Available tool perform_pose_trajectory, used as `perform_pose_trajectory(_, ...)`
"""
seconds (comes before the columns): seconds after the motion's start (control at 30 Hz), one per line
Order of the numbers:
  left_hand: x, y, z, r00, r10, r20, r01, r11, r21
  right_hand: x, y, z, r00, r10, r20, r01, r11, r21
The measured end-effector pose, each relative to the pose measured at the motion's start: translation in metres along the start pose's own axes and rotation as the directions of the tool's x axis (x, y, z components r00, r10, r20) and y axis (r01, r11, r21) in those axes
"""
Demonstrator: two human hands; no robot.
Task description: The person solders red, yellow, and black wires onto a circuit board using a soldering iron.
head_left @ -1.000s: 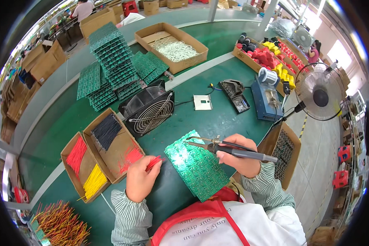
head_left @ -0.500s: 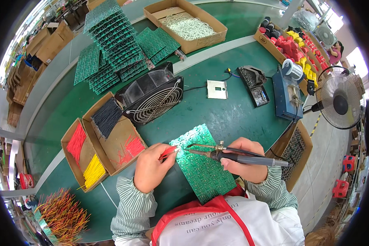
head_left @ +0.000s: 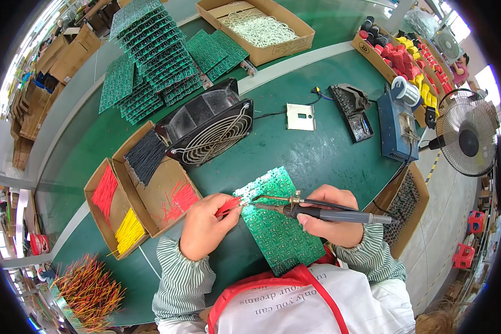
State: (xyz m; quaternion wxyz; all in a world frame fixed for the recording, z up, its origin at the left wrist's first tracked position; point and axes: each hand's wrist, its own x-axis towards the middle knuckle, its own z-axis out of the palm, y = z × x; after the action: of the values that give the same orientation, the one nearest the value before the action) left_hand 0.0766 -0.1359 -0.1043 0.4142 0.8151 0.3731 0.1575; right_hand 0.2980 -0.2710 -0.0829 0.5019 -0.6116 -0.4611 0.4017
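My right hand [head_left: 334, 217] grips a soldering iron [head_left: 339, 215] with a thin metal feed tube beside its tip. The tip points left and meets the upper left part of a green circuit board panel [head_left: 284, 234]. Between the thumb and fingers of my left hand [head_left: 209, 225] are short red wires [head_left: 228, 206], their ends at the panel's left edge close to the iron's tip. Whether the wire ends touch the board is too small to tell. The panel lies tilted on the green table before me.
Cardboard trays of red, yellow and black wires [head_left: 145, 158] stand left, beside a black fan [head_left: 209, 125]. Stacked circuit panels [head_left: 156, 53] rise behind. A blue solder feeder [head_left: 398, 131] and iron holder [head_left: 350, 114] sit right. Bundled wires [head_left: 89, 286] lie near left.
The view has shifted slightly, so the surroundings appear moved a little. Both hands keep nearly the same pose, with the iron's tip still at the panel's upper left.
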Motion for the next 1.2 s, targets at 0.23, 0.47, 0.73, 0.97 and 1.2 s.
perform_pose_trajectory(0.23,0.0,-0.002,-0.003,1.0,-0.017,0.009,0.017,0.999,-0.043,0.002,-0.001,0.001,1.0,0.012,0.014,-0.012,0.999,-0.035)
perform_pose_trajectory(0.47,0.006,-0.005,0.002,1.0,-0.001,0.011,0.002,0.997,-0.079,0.0,-0.006,-0.011,0.999,-0.023,-0.038,0.023,1.0,-0.002)
perform_pose_trajectory(0.73,-0.007,-0.02,-0.005,1.0,-0.024,-0.012,0.024,1.0,-0.016,-0.001,-0.005,-0.009,0.988,-0.153,-0.021,0.154,0.985,0.073)
perform_pose_trajectory(0.97,-0.02,-0.025,-0.062,0.931,0.331,-0.151,-0.152,0.731,0.666,-0.017,-0.011,-0.013,0.98,-0.19,-0.057,0.194,0.978,0.075)
perform_pose_trajectory(1.2,-0.032,0.006,-0.039,0.978,0.063,-0.198,0.002,0.95,0.312,-0.02,-0.012,-0.013,0.971,-0.24,-0.025,0.241,0.969,0.06)
